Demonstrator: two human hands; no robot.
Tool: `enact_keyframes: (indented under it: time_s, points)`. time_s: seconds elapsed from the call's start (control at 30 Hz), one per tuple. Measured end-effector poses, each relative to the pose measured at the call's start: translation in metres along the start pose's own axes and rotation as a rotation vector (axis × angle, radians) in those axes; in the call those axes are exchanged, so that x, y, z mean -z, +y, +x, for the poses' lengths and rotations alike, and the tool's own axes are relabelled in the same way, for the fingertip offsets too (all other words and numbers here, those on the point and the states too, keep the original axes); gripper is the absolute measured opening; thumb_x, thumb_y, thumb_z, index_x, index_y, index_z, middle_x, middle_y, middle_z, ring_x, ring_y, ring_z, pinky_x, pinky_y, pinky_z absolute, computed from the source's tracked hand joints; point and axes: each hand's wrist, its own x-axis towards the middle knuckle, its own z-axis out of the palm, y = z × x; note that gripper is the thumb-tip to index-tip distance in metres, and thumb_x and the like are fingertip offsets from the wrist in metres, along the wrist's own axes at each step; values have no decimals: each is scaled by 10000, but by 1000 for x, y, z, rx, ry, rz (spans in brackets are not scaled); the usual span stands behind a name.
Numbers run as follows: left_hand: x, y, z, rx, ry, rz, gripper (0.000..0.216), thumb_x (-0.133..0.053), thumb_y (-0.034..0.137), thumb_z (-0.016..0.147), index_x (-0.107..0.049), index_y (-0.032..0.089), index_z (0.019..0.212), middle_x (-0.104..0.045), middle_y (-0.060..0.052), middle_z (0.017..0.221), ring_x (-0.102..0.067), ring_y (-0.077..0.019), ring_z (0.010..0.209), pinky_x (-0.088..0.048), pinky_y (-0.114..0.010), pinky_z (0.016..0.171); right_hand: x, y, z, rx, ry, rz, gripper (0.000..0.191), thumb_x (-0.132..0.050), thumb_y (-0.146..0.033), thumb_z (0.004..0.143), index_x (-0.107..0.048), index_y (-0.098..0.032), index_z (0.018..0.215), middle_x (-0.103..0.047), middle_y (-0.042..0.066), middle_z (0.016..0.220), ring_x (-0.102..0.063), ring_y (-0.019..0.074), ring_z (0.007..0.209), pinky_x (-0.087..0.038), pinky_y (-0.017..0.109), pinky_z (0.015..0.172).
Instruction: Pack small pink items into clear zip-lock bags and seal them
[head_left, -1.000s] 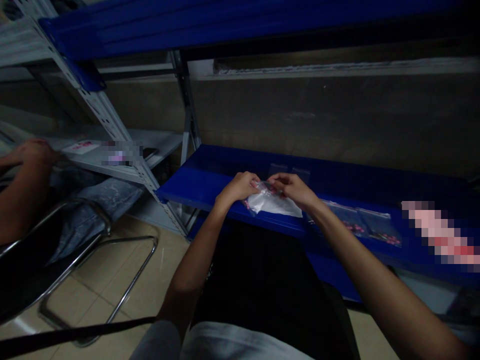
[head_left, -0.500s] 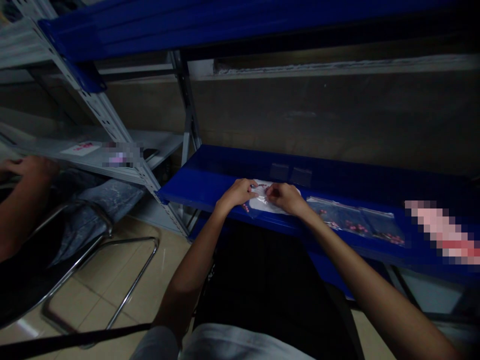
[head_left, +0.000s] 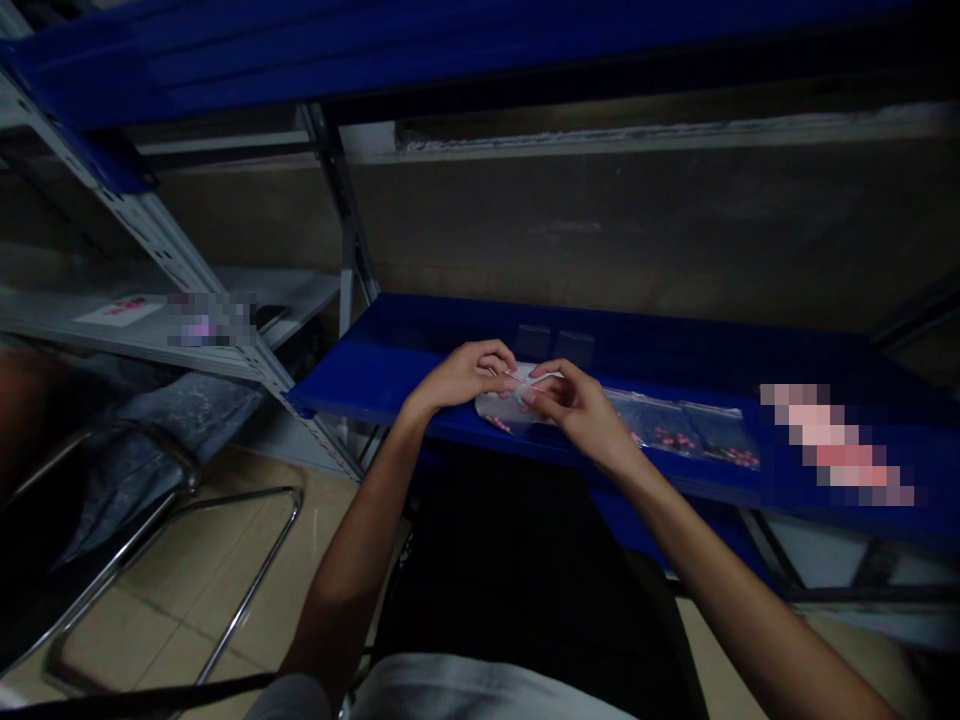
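Both hands meet over a white pad [head_left: 489,404] near the front edge of the blue shelf [head_left: 360,365]. My left hand [head_left: 472,375] has its thumb and fingers pinched together at the pad's upper left. From the right, my right hand [head_left: 576,405] pinches with thumb and index finger. A thin pinkish strand [head_left: 525,381] runs between the fingertips; whether it is a string or a bag's edge I cannot tell. Pink beads [head_left: 499,424] show in clear plastic at the pad's lower left. My right hand covers part of the pad.
Clear zip bags [head_left: 675,430] with pink beads lie in a row to the right. Two flat clear bags [head_left: 555,345] lie behind the hands. A blurred pink item [head_left: 836,440] is farther right. At left stand a metal upright [head_left: 165,240] and a chair frame [head_left: 247,580], with a person partly visible.
My view has shifted, moving the shelf left in the picture. Both hands have lifted a little off the pad, and the strand now shows between them. The neighbour's arm has moved mostly out of view.
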Motion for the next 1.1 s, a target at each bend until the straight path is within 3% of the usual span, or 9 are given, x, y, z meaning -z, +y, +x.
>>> enact_keyframes:
  time_s: [0.2,0.5,0.63,0.73,0.9,1.1]
  points:
    - [-32,12,8,7,73,132,173,-712,241,845,-716,147,990,-767,-62,883,-717,-153,808,-520,-239,728,27,-6,-12,-10,221,-38,437,-841,-530,737,-706,-197,984,-759,63,826,-682,210,730,-500,305,642]
    - [-44,15,8,-28,100,365,104,-690,200,858,-779,153,881,-787,-58,872,-710,-164,818,-517,-248,755,37,-8,-31,45,215,-198,341,-781,-507,816,-735,-207,973,-777,80,889,-721,254,835,-526,352,756]
    - [-49,22,6,-108,150,491,100,-691,196,864,-782,156,874,-774,-50,832,-692,-163,805,-494,-254,756,38,-8,-28,-11,233,-89,457,-820,-506,760,-691,-207,1079,-741,40,803,-654,196,693,-475,297,612]
    - [-54,26,5,-136,141,543,111,-678,180,868,-788,162,867,-776,-41,814,-693,-160,782,-480,-257,738,39,-8,-26,-89,181,-30,453,-819,-531,740,-704,-197,1024,-700,20,760,-553,145,587,-386,262,507]
    - [-63,26,7,-142,97,456,148,-663,233,900,-786,154,916,-790,-56,887,-709,-171,826,-503,-263,769,47,-9,-29,-88,165,-55,367,-803,-543,756,-736,-195,848,-644,4,675,-472,122,546,-330,259,497]
    - [-81,16,16,-129,83,271,185,-679,300,901,-795,162,940,-796,-56,913,-712,-180,824,-525,-267,770,57,-10,-35,0,220,-155,337,-804,-537,766,-767,-208,829,-720,40,764,-592,179,666,-435,297,603]
